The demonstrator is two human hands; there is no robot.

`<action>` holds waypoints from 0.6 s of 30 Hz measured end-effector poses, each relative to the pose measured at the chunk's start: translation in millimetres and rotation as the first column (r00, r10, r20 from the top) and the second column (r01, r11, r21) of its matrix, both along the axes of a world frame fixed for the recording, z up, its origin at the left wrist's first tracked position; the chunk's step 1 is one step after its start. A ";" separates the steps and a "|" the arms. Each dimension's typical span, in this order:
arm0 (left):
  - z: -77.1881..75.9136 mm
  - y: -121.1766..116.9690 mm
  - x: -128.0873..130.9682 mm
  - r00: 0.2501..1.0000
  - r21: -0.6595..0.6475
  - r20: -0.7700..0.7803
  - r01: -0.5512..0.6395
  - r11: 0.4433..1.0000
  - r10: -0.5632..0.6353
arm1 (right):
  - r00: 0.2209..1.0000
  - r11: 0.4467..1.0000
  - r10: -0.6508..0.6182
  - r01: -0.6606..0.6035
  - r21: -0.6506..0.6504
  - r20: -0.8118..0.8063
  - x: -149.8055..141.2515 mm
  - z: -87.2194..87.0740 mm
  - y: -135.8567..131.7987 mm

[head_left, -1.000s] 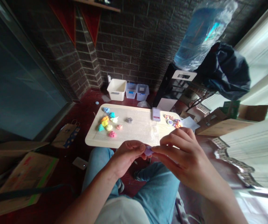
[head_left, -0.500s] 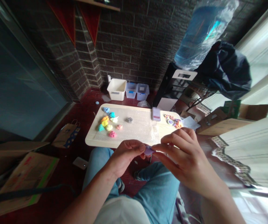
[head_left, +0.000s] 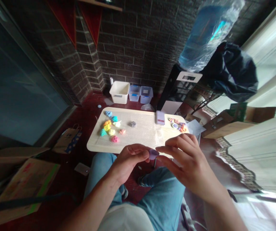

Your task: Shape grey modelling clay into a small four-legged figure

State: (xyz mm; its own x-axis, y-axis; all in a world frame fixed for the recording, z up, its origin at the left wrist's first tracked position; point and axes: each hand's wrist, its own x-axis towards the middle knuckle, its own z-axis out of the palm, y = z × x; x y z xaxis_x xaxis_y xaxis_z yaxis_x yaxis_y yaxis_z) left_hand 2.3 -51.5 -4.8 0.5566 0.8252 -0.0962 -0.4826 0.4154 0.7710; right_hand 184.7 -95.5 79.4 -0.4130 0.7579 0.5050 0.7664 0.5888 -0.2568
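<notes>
A small lump of purple clay (head_left: 153, 154) sits between my two hands, above my knees. My left hand (head_left: 128, 160) is curled, its fingertips pinching the clay's left side. My right hand (head_left: 186, 158) has its fingers spread; the fingertips are at the clay's right edge, barely touching or just off it. Beyond my hands is a low pale wooden table (head_left: 94, 142) with a clear bubble sheet (head_left: 142, 130). On its left lie several coloured clay lumps (head_left: 110, 126), a grey lump (head_left: 133, 124) near the middle, and small clay figures (head_left: 178, 125) at the right.
A small purple-and-white box (head_left: 160, 117) lies on the table. Behind it stand a white tub (head_left: 120, 92) and two clear bins (head_left: 140, 94) against a brick wall. A water dispenser (head_left: 188, 83), cardboard boxes (head_left: 236, 123) and a paper bag (head_left: 67, 139) surround the table.
My right hand's fingers have loosened and spread away from the purple clay; my left hand still pinches it. The view has shifted slightly.
</notes>
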 end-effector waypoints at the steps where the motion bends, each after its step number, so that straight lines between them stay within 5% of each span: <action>1: -0.2 0.0 0.3 1.000 -0.003 -0.002 -0.016 1.000 0.016 | 1.000 1.000 -0.007 0.006 -0.016 -0.025 1.1 -1.7 0.5; 18: -2.9 0.2 -2.0 0.990 -0.020 -0.122 -0.080 0.997 0.077 | 1.000 0.999 -0.017 0.017 -0.038 -0.012 -3.0 -4.0 1.6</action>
State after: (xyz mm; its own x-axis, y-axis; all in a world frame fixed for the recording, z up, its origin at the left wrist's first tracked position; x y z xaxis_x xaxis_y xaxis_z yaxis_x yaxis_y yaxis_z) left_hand 0.3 -51.3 -7.7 0.4734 0.8623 -0.1800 -0.4181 0.3998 0.8157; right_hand 181.7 -93.9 75.4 -0.3938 0.7837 0.4804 0.7729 0.5652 -0.2884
